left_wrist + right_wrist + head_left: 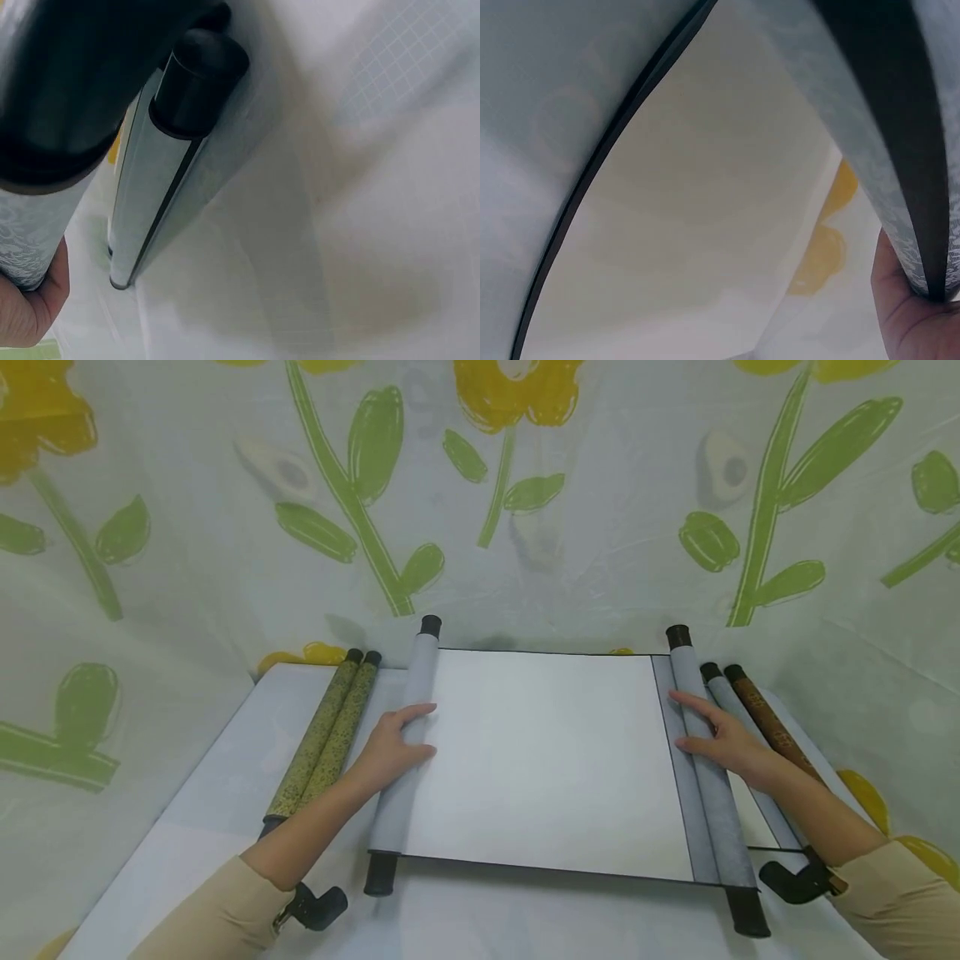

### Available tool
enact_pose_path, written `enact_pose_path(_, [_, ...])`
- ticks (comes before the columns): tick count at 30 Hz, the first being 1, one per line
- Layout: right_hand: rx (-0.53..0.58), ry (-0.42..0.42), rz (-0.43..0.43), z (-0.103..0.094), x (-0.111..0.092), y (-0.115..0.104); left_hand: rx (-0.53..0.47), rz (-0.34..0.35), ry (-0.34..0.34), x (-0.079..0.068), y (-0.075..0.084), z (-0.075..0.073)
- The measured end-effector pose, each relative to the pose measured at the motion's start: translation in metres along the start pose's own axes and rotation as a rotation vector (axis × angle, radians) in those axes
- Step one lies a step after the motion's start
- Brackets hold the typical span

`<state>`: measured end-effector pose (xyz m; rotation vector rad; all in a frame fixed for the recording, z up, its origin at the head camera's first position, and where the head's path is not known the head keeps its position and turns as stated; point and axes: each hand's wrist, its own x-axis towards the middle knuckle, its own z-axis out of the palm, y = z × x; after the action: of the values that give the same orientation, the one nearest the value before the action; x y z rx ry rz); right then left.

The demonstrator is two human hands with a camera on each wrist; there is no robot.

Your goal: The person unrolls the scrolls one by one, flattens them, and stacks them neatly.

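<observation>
A partly unrolled scroll with blank white paper (547, 760) stretches between my two hands in the head view. My left hand (393, 747) grips its left roll (390, 810), thumb and fingers spread around the grey patterned backing. On the other side, my right hand (723, 739) holds the thicker right roll (723, 827), which has a grey border strip beside it. Black caps finish both rolls, such as the lower left cap (381, 872). The left wrist view has a curled left hand (34, 307) under the roll; the right wrist view has the right hand (922, 322) cupping its roll.
Two rolled yellow-green scrolls (322, 735) lie side by side on the white table (195, 827) at left. At right are a grey roll (727, 697) and a brown patterned roll (772, 718), partly behind my right arm. A flower-printed curtain (585, 568) surrounds the table.
</observation>
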<state>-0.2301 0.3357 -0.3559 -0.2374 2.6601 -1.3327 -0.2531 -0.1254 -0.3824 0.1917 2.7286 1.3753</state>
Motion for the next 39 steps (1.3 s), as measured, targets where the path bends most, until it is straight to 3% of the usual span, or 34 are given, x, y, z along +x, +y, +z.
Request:
enact_pose_path(11, [0.014, -0.013, 0.004, -0.004, -0.003, 0.004, 0.031, 0.037, 0.006, 0.002, 0.001, 0.001])
enact_pose_path(21, [-0.014, -0.012, 0.009, -0.006, -0.005, 0.005, 0.039, 0.014, 0.002, 0.002, -0.002, 0.000])
enact_pose_path(39, [-0.018, -0.015, 0.018, -0.011, -0.006, 0.004, 0.048, 0.039, -0.005, 0.003, -0.001, -0.002])
